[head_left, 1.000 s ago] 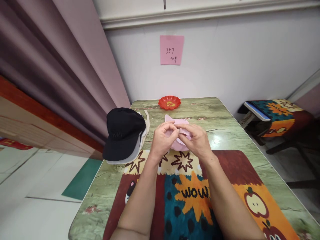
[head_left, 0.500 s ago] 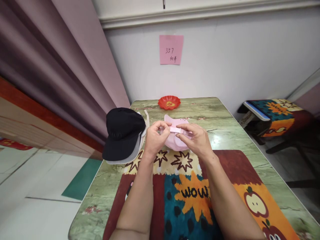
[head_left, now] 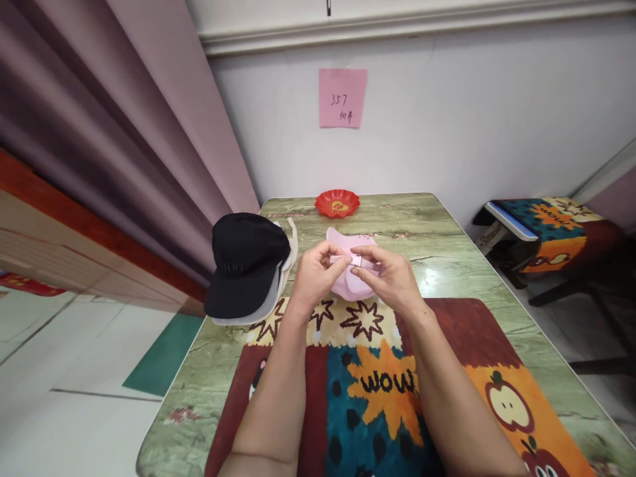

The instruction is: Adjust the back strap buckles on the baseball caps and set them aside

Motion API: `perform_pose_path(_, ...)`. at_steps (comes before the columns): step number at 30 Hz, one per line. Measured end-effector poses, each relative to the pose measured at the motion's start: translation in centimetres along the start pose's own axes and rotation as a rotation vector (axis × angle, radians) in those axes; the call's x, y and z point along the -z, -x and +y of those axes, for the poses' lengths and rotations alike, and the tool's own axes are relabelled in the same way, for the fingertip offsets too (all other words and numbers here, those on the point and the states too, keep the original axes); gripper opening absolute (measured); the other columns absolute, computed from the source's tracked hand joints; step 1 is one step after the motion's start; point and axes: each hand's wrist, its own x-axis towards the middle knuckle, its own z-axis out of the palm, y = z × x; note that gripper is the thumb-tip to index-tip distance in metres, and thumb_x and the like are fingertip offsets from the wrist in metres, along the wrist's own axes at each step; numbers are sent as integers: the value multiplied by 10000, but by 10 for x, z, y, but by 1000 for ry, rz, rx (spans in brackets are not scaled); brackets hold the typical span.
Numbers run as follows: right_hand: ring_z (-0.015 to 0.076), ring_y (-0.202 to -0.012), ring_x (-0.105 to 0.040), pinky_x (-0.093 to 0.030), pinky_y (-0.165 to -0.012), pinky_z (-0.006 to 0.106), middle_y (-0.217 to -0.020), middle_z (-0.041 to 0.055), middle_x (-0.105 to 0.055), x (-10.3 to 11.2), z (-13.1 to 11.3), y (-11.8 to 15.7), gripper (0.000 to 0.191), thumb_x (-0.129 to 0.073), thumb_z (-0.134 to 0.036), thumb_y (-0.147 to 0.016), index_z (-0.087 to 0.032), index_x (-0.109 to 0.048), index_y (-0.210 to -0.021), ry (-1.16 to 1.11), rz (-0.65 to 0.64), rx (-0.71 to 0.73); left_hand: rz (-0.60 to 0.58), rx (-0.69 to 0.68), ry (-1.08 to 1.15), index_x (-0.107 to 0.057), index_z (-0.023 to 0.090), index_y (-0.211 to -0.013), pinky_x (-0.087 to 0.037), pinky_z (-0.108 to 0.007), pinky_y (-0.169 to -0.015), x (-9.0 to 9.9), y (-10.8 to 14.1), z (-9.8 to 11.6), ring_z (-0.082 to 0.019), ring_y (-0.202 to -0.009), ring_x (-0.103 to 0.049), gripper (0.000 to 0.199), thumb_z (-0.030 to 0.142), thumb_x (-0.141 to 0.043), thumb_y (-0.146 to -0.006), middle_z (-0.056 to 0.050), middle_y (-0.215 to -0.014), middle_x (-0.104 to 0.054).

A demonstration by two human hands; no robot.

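A pink cap (head_left: 354,287) lies on the table between my two hands, its strap turned toward me. My left hand (head_left: 320,273) pinches the pink strap (head_left: 342,260) between thumb and forefinger. On the other side, my right hand (head_left: 390,275) grips the strap at its small metal buckle (head_left: 358,260), thumb below and forefinger above. Both hands partly cover the cap. Left of them sits a black cap (head_left: 248,265), stacked over paler caps (head_left: 285,265) whose edges and a light strap stick out.
At the table's far side stands a red scalloped dish (head_left: 337,203). A patterned mat (head_left: 368,397) lies under my forearms on the green marbled table (head_left: 467,265). A stool (head_left: 551,225) stands to the right, and a curtain (head_left: 163,119) hangs at left.
My left hand has slid right along the strap, closer to the buckle and my right hand. My right hand has stayed nearly in place. The stacked caps have not moved.
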Motion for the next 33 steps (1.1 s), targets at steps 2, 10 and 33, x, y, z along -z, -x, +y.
perform_pose_path(2,208,-858,-699,-535,-802,342,-984,37,-764,2,-1,0,378,-707,-274,-830,-242,-701,-1206,-2,-23,18,-9,6,3,-603,176,-750,-400,-221,-540,-2,0,1,-107,-594,-523,250,352,-780,-749,13,-700,-598)
perform_pose_path(10,227,-1008,-667,-512,-872,354,-1058,59,-737,7,-9,-1,177,-649,-281,-899,-242,-719,-1056,-34,-40,138,-41,48,57,-607,166,-740,-357,-210,-504,-9,4,8,-82,-533,-475,258,377,-745,-795,24,-641,-566)
perform_pose_path(33,167,-782,-595,-495,-741,299,-829,22,-642,3,-1,-1,284,-686,-459,-882,-210,-613,-766,-477,34,-86,-137,10,-84,-589,207,-940,-342,-185,-470,-14,2,-3,-64,-506,-467,302,247,-786,-714,56,-714,-565)
